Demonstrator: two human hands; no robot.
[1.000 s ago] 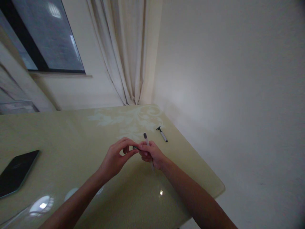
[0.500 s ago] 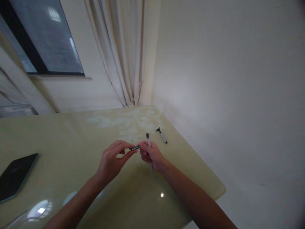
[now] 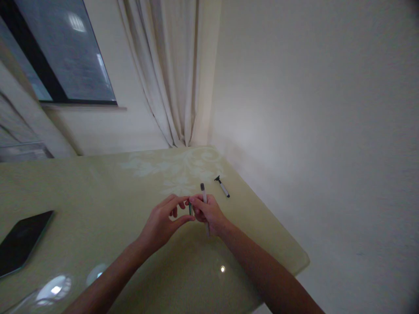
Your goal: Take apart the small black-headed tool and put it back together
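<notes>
And the left hand (image 3: 163, 219) pinches a slim green piece (image 3: 190, 209) by its ends, lengthwise up the view, right hand (image 3: 212, 214) alongside clutching a dark-tipped stick (image 3: 204, 195)!

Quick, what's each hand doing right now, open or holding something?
Left hand: closed, pinching a small piece.
Right hand: closed, holding a pale stick.

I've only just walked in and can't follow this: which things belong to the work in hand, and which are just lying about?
In the work:
small green piece, pinched by the left hand
pale stick, held in the right hand

Lying about:
razor, untouched, though perhaps related
tablet, at the left edge
</notes>
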